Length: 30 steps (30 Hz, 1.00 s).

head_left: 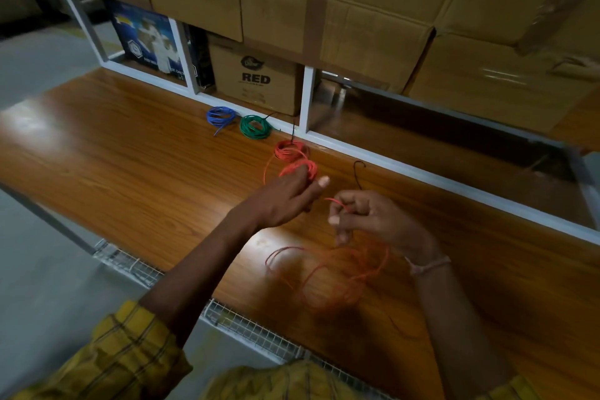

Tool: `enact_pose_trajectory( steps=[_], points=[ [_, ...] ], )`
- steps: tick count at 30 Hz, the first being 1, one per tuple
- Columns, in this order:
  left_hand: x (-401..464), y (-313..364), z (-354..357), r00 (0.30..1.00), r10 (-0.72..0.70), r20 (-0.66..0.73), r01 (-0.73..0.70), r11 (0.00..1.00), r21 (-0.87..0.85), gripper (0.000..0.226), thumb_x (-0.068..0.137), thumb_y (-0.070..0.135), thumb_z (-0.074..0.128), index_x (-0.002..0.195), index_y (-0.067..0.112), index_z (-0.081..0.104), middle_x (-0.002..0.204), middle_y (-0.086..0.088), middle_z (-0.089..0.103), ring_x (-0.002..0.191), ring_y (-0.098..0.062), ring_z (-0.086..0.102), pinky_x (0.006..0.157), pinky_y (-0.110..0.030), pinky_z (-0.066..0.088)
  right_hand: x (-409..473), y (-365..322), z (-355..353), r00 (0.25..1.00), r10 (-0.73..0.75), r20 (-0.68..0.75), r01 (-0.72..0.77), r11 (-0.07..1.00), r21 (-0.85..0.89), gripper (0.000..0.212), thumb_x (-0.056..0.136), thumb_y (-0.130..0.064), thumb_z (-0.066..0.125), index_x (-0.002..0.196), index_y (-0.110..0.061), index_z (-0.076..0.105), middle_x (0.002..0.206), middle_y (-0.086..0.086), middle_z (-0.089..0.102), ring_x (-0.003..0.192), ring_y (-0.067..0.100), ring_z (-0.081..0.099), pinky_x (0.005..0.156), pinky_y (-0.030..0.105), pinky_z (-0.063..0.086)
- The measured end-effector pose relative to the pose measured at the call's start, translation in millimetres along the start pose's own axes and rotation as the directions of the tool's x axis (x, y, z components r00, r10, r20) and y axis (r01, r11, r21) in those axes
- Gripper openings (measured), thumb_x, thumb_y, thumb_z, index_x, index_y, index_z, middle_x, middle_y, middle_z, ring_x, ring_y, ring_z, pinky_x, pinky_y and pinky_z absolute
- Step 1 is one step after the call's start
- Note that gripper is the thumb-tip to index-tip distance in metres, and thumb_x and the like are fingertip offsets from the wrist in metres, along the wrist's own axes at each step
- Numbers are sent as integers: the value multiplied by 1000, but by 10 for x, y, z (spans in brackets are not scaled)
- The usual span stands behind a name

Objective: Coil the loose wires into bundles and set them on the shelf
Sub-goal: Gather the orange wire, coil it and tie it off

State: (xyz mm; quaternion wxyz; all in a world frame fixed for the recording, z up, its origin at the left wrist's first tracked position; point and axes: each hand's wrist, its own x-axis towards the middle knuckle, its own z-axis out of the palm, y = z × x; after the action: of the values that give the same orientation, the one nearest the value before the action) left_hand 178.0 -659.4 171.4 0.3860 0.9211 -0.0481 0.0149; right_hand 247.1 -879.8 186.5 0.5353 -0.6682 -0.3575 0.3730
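On the glossy wooden shelf (130, 146), thin red wire (328, 273) sprawls in loose, overlapping loops just below the person's hands, blurred where it crosses itself. Part of the same red wire is wound into a small coil (300, 169) round the fingertips of the left hand (285, 198). That hand reaches forward from a yellow checked sleeve (107, 357), back of the hand up, fingers stretched into the coil and thumb sticking out to the right. The right hand (367, 217) sits just beside it, curled, with thumb and forefinger pinching a short bend of the red wire, and a pale band (428, 265) round its wrist. The loose loops hang and lie beneath this hand, nearer the person.

Farther back, touching or almost touching the coil on the fingers, lies a finished red bundle (287, 149). A green bundle (256, 127) and a blue bundle (221, 116) lie to its left, close against the white frame (422, 172). A thin black wire (358, 174) curls on the wood near the right hand. Cardboard boxes (357, 19) are stacked above and behind.
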Motion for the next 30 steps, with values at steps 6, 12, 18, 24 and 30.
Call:
enact_pose_trajectory(
  steps=[6, 12, 18, 24, 30],
  points=[
    [-138, 76, -137, 968, 92, 235, 34, 874, -485, 38, 112, 27, 52, 98, -4, 68, 60, -4, 49, 49, -14, 43, 48, -26, 34, 127, 144, -214, 984, 5, -176, 53, 944, 327, 42, 96, -34, 43, 85, 1, 64, 67, 14, 55, 57, 22, 44, 60, 35, 32],
    [-142, 97, -198, 965, 233, 116, 26, 357, -934, 36, 111, 27, 42, 95, 0, 60, 53, 4, 26, 40, -11, 21, 39, -22, 28, 349, 552, -121, 980, 99, -173, 21, 813, 582, 58, 94, -47, 31, 87, 2, 60, 68, 14, 52, 60, 24, 42, 58, 36, 29],
    [-63, 66, -412, 985, 173, -26, -55, 164, -985, 41, 114, 27, 31, 94, 5, 58, 52, 6, 22, 38, -8, 18, 38, -25, 23, 281, 913, 1, 949, 212, -233, 9, 720, 694, 51, 74, -51, 69, 81, -2, 62, 69, 8, 36, 60, 22, 33, 56, 33, 28],
    [-67, 13, -306, 998, 69, 2, -17, 265, -964, 41, 116, 26, 29, 96, 7, 59, 55, 6, 26, 42, -10, 19, 39, -23, 26, 252, 848, 1, 956, 88, -279, 102, 793, 600, 62, 90, -57, 58, 94, 4, 67, 76, 17, 61, 83, 33, 56, 83, 41, 44],
    [-60, 5, -224, 996, -22, 88, 91, 170, -981, 39, 113, 31, 37, 92, 9, 62, 50, 11, 33, 39, -6, 20, 39, -21, 24, 349, 763, -114, 910, 132, -393, 108, 840, 532, 31, 105, -32, 49, 97, -7, 66, 65, 0, 39, 56, 12, 41, 58, 27, 44]
  ],
)
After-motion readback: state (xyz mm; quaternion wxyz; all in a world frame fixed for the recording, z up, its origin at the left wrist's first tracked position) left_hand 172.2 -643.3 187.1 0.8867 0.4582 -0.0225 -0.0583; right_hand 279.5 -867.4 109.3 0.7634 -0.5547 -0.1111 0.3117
